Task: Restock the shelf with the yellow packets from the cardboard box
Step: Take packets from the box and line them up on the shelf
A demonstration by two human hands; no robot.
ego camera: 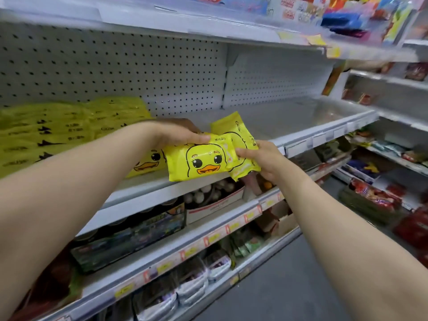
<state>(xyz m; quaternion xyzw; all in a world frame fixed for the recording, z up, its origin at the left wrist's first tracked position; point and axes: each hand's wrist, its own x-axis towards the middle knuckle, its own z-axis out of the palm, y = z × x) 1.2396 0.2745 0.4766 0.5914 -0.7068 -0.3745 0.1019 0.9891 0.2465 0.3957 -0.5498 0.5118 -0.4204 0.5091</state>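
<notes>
Fingers of left hand (177, 133) and right hand (264, 158) clamp yellow packets (199, 162), seemingly two, above the shelf (289, 119).

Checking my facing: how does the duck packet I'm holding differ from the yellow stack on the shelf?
The duck packet shows its full cartoon face; the yellow stack shows mostly small black print. The duck packet is held by the left hand and right hand; the yellow stack lies on the shelf, farther left. Both are bright yellow.
</notes>
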